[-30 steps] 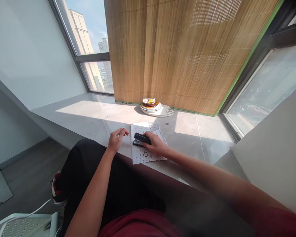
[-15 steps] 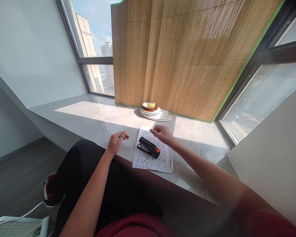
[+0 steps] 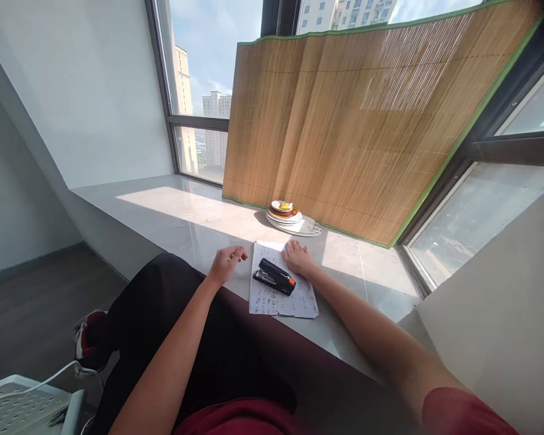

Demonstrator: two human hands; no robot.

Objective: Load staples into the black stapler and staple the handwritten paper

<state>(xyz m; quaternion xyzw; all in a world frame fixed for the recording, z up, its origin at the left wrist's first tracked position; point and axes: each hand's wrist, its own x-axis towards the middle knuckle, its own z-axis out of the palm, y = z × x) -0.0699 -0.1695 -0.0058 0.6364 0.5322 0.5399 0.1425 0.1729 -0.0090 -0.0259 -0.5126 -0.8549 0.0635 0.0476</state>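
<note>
One black plastic stapler, elongated with an orange patch, lies on thin, ragged-edged handwritten paper. Just beyond the stapler, the right hand lies flat, fingers slightly apart. Left of it, the left hand's fingers curl inward; I cannot tell whether they grip anything. Farther beyond it, stacked round plates bear something yellow.

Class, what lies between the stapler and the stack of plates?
The head view shows the far part of the written paper, partly under the right hand, then a strip of sill.
</note>
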